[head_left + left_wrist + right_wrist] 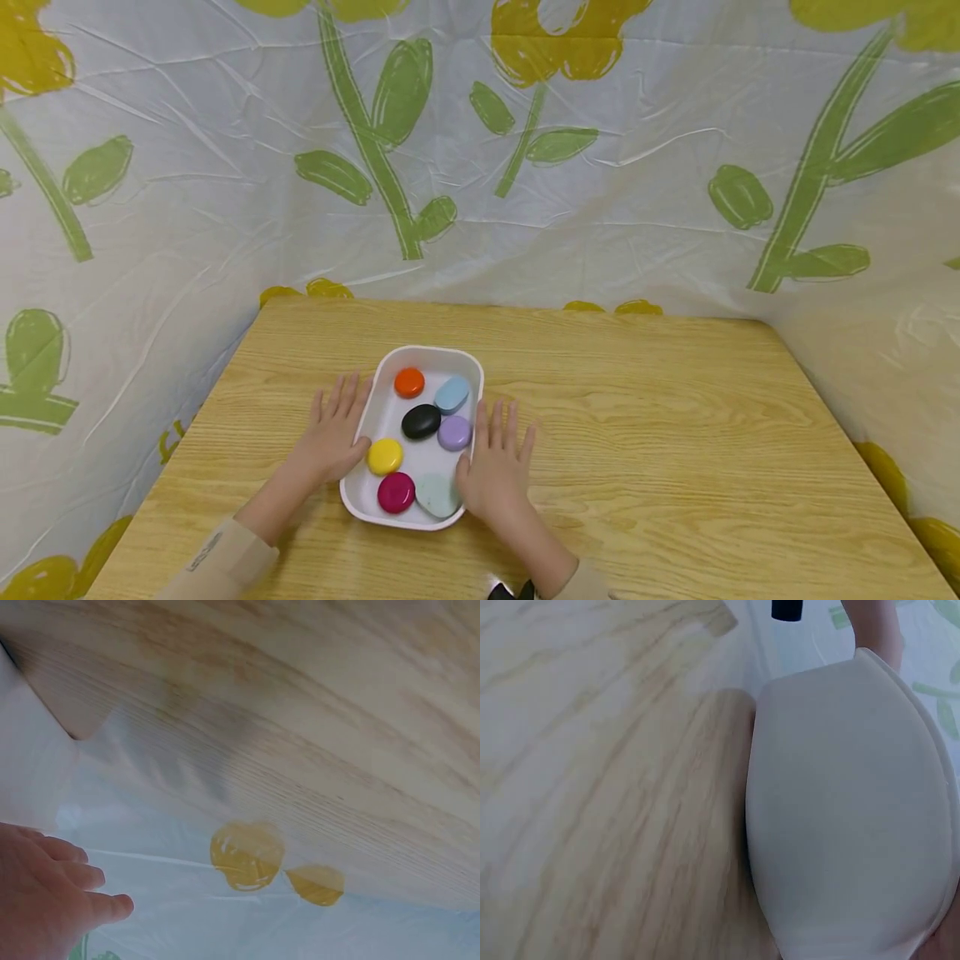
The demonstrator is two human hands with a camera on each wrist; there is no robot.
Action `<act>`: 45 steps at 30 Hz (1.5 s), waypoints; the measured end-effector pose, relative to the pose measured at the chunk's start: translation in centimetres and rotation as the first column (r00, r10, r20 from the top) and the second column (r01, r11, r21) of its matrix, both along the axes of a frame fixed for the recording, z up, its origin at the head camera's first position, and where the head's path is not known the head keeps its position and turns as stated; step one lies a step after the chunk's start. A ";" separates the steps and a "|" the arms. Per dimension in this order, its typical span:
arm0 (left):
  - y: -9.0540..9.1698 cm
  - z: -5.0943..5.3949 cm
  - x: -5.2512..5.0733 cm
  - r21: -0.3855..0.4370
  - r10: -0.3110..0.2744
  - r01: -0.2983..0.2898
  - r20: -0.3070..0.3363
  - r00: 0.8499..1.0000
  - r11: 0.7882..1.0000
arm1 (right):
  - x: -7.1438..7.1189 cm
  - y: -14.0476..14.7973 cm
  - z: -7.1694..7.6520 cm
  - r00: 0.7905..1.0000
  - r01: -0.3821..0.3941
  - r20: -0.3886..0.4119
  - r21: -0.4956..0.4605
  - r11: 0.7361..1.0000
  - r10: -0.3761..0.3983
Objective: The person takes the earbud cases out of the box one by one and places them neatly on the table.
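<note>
A white tray (pixel 411 521) holds orange (pixel 409 382), light blue (pixel 452 394), black (pixel 422 422), purple (pixel 454 433), yellow (pixel 385 457), crimson (pixel 396 492) and pale green (pixel 437 495) rounded pieces. Along its left side lies my left hand (pixel 330 442), fingers straight and spread, thumb at the rim by the yellow piece. My right hand (pixel 497 471) is at the right side, fingers extended, thumb at the rim near the pale green piece. The right wrist view shows the tray's outer wall (pixel 847 802) close up; part of my left hand (pixel 45 900) appears in the left wrist view.
The wooden table (pixel 675 433) extends far to the right of the tray. A small black object (pixel 512 592) is at the bottom edge beside my right forearm. Behind the table and at both sides hangs a white sheet (pixel 637 192) with yellow flowers and green leaves.
</note>
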State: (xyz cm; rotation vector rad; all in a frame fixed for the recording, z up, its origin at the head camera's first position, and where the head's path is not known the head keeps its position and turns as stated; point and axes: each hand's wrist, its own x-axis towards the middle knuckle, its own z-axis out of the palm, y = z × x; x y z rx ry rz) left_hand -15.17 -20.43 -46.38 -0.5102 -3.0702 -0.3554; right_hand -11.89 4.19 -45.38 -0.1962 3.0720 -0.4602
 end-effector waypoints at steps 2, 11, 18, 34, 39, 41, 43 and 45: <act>-0.2 -0.1 0.2 -0.001 0.004 -0.004 0.000 1.000 1.000 | 0.2 -0.2 -0.1 1.000 -0.006 -0.015 -0.013 1.000 0.006; -0.5 0.2 0.7 0.028 0.013 -0.014 0.009 1.000 1.000 | 0.6 -0.5 -0.2 0.999 -0.014 -0.039 -0.048 0.999 0.012; -0.6 0.4 0.9 0.025 0.010 -0.010 -0.001 1.000 1.000 | 0.6 -0.5 -0.1 1.000 -0.017 -0.015 -0.073 0.997 0.016; -0.9 0.3 0.8 0.008 0.013 -0.014 0.012 1.000 1.000 | -1.7 -0.4 1.5 0.968 -0.212 -0.169 -0.149 0.966 0.186; -1.0 0.4 0.8 0.013 0.008 -0.008 0.020 1.000 1.000 | -2.8 -1.2 1.6 0.889 -0.412 -0.230 -0.023 0.911 0.397; -1.0 0.4 0.8 0.013 0.004 -0.004 0.022 1.000 1.000 | -3.0 -1.6 1.5 0.834 -0.505 -0.217 0.074 0.860 0.508; -0.9 0.4 0.8 0.006 0.003 -0.003 0.021 1.000 1.000 | -3.1 -2.0 1.4 0.765 -0.595 -0.191 0.154 0.789 0.615; -0.9 0.3 0.9 0.003 0.005 -0.005 0.019 1.000 1.000 | -3.2 -2.4 1.3 0.697 -0.665 -0.164 0.216 0.715 0.698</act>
